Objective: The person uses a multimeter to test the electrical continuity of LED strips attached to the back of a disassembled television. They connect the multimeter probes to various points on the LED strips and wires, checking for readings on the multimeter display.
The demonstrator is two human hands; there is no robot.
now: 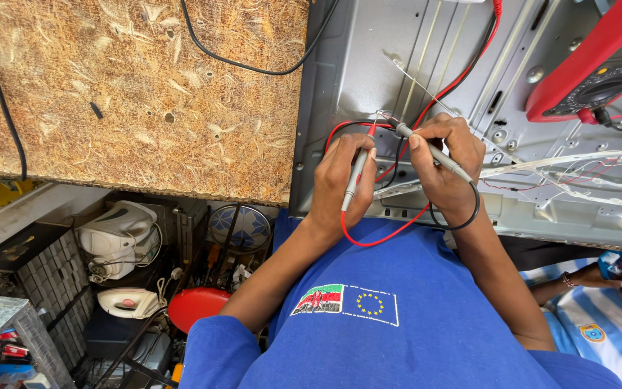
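My left hand grips a grey test probe with a red lead, its tip pointing up at a spot on the grey metal panel. My right hand holds a second grey probe with a black lead, its tip touching the same spot near a white strip on the panel. Both leads run to a red multimeter lying at the panel's upper right. I wear a blue shirt.
A chipboard tabletop with a black cable lies to the left. Below it sit clothes irons, a white appliance, a red round object and clutter. Another person's hand holds a small item at the lower right.
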